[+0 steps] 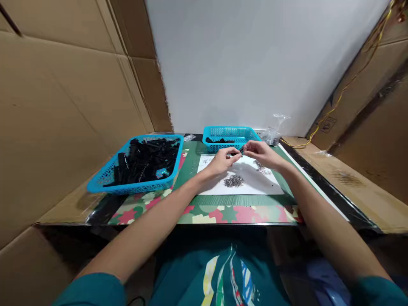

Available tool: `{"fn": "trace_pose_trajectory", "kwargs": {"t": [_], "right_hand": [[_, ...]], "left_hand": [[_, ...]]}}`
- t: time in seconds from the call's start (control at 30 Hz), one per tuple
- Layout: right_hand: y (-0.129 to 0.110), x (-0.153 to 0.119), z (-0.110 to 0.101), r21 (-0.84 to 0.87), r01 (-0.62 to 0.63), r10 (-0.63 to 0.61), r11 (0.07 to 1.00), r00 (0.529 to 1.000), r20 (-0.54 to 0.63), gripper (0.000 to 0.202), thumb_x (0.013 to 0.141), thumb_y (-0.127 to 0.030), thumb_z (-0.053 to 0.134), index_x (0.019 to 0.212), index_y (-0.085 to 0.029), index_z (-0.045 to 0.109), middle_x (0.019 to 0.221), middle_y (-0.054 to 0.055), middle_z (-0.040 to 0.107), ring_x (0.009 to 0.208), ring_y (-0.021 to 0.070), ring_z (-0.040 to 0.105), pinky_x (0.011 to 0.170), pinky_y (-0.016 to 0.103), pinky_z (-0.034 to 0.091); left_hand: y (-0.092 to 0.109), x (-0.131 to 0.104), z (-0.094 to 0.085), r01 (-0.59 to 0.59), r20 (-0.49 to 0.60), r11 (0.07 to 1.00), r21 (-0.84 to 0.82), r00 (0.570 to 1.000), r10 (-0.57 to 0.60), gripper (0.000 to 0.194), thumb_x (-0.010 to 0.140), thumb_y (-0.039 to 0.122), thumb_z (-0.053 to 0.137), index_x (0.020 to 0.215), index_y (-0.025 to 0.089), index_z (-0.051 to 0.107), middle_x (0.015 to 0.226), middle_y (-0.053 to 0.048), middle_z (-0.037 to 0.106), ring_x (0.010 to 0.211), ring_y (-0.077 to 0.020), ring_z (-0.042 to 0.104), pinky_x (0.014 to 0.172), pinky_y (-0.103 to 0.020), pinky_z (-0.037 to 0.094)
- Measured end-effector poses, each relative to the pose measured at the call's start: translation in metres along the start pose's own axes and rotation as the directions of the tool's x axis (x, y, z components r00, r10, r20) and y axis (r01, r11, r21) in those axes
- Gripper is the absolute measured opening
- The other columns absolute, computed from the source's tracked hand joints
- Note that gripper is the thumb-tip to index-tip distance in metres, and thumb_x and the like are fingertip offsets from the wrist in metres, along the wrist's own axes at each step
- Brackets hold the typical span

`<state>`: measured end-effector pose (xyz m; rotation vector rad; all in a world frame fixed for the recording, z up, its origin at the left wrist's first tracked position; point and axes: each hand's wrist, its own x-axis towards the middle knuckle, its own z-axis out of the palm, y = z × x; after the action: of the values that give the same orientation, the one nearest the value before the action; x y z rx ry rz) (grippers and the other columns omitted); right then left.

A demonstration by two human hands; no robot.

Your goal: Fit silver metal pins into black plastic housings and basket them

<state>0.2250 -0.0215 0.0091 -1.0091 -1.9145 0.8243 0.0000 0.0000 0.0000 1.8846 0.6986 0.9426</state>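
Note:
Over a white sheet (212,187) on the green table, my left hand (223,161) and my right hand (259,154) meet at the fingertips. Between them is a small black piece (241,149), pinched by the left fingers; the right fingers are closed at its other end, and anything tiny in them is too small to make out. A pile of small metal parts (233,181) lies below my hands, and another pile (261,167) is under the right wrist. Many black pieces (149,157) fill the large blue basket (140,187) at the left.
Behind my hands stands a smaller blue basket (250,132) holding some black pieces. A clear plastic bag (270,135) lies at its right. Cardboard walls (79,97) flank the table, and a yellow cord (339,100) hangs at the right.

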Motion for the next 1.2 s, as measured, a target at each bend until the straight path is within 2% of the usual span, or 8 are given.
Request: {"fn": "trace_pose_trajectory", "kwargs": {"t": [0.2, 0.4, 0.47, 0.57, 0.7, 0.87, 1.0, 1.2], "right_hand": [[-0.003, 0.002, 0.007, 0.008, 0.021, -0.021, 1.000, 0.998, 0.052, 0.031, 0.097, -0.050, 0.071, 0.090, -0.022, 0.060, 0.078, -0.001, 0.049, 0.070, 0.0148, 0.038, 0.062, 0.033, 0.029], [-0.001, 0.003, 0.008, 0.032, 0.020, -0.022, 0.999, 0.998, 0.062, 0.030, 0.096, -0.050, 0.070, 0.091, -0.021, 0.062, 0.081, 0.000, 0.053, 0.072, 0.0150, 0.042, 0.062, 0.033, 0.032], [-0.003, 0.002, 0.008, 0.002, 0.043, -0.043, 0.999, 0.998, 0.037, 0.029, 0.096, -0.049, 0.071, 0.093, -0.022, 0.064, 0.078, -0.001, 0.051, 0.069, 0.0143, 0.041, 0.061, 0.032, 0.031], [-0.009, 0.000, 0.011, -0.139, 0.103, -0.111, 0.985, 0.992, -0.055, 0.026, 0.094, -0.047, 0.075, 0.096, -0.022, 0.072, 0.072, -0.003, 0.048, 0.066, 0.0135, 0.038, 0.061, 0.032, 0.032], [-0.016, -0.004, 0.016, -0.299, 0.179, -0.231, 0.937, 0.961, -0.151, 0.020, 0.094, -0.039, 0.075, 0.085, -0.022, 0.078, 0.076, 0.001, 0.063, 0.068, 0.0144, 0.047, 0.065, 0.033, 0.038], [-0.021, -0.007, 0.020, -0.322, 0.213, -0.295, 0.922, 0.927, -0.230, 0.010, 0.089, -0.029, 0.075, 0.091, -0.021, 0.082, 0.076, 0.002, 0.067, 0.067, 0.0146, 0.051, 0.064, 0.033, 0.040], [-0.021, -0.006, 0.020, -0.368, 0.220, -0.317, 0.903, 0.920, -0.228, 0.012, 0.090, -0.028, 0.072, 0.087, -0.021, 0.082, 0.075, 0.002, 0.068, 0.065, 0.0143, 0.051, 0.064, 0.032, 0.041], [-0.015, -0.005, 0.024, -0.411, 0.162, -0.266, 0.897, 0.941, -0.208, 0.015, 0.091, -0.027, 0.067, 0.090, -0.020, 0.080, 0.073, 0.002, 0.069, 0.064, 0.0141, 0.053, 0.064, 0.031, 0.041]], "left_hand": [[-0.004, 0.000, -0.001, 0.026, -0.054, 1.000, 0.017, 0.998, -0.026, 0.017, 0.093, 0.033, 0.069, 0.092, 0.016, 0.070, 0.084, -0.003, 0.064, 0.065, -0.0127, 0.047, 0.063, -0.030, 0.037], [-0.005, 0.001, -0.002, 0.010, -0.038, 0.999, -0.038, 0.999, -0.011, 0.024, 0.090, 0.041, 0.073, 0.089, 0.018, 0.068, 0.085, -0.003, 0.064, 0.065, -0.0122, 0.048, 0.064, -0.030, 0.039], [-0.006, 0.001, -0.003, 0.035, -0.037, 0.997, -0.074, 0.999, -0.038, 0.025, 0.088, 0.041, 0.074, 0.086, 0.018, 0.066, 0.082, -0.002, 0.062, 0.063, -0.0114, 0.048, 0.063, -0.029, 0.038], [-0.006, 0.002, -0.003, 0.119, -0.025, 0.981, -0.153, 0.992, -0.124, 0.027, 0.087, 0.043, 0.075, 0.085, 0.019, 0.064, 0.079, -0.001, 0.059, 0.060, -0.0105, 0.050, 0.058, -0.028, 0.035], [-0.005, 0.002, -0.003, 0.202, 0.007, 0.952, -0.232, 0.979, -0.206, 0.033, 0.084, 0.048, 0.078, 0.086, 0.019, 0.062, 0.083, -0.002, 0.061, 0.058, -0.0095, 0.050, 0.053, -0.026, 0.032], [0.002, 0.002, -0.001, 0.196, -0.008, 0.946, -0.259, 0.979, -0.205, 0.037, 0.082, 0.050, 0.078, 0.084, 0.019, 0.059, 0.087, -0.002, 0.062, 0.059, -0.0084, 0.051, 0.051, -0.024, 0.032], [0.006, 0.000, -0.002, 0.225, -0.014, 0.944, -0.242, 0.972, -0.235, 0.030, 0.085, 0.044, 0.075, 0.084, 0.019, 0.060, 0.088, -0.002, 0.062, 0.058, -0.0080, 0.052, 0.049, -0.024, 0.031], [0.005, 0.001, -0.004, 0.260, -0.007, 0.942, -0.213, 0.964, -0.267, 0.017, 0.088, 0.032, 0.069, 0.084, 0.018, 0.059, 0.087, -0.002, 0.061, 0.055, -0.0076, 0.052, 0.048, -0.023, 0.031]]}}
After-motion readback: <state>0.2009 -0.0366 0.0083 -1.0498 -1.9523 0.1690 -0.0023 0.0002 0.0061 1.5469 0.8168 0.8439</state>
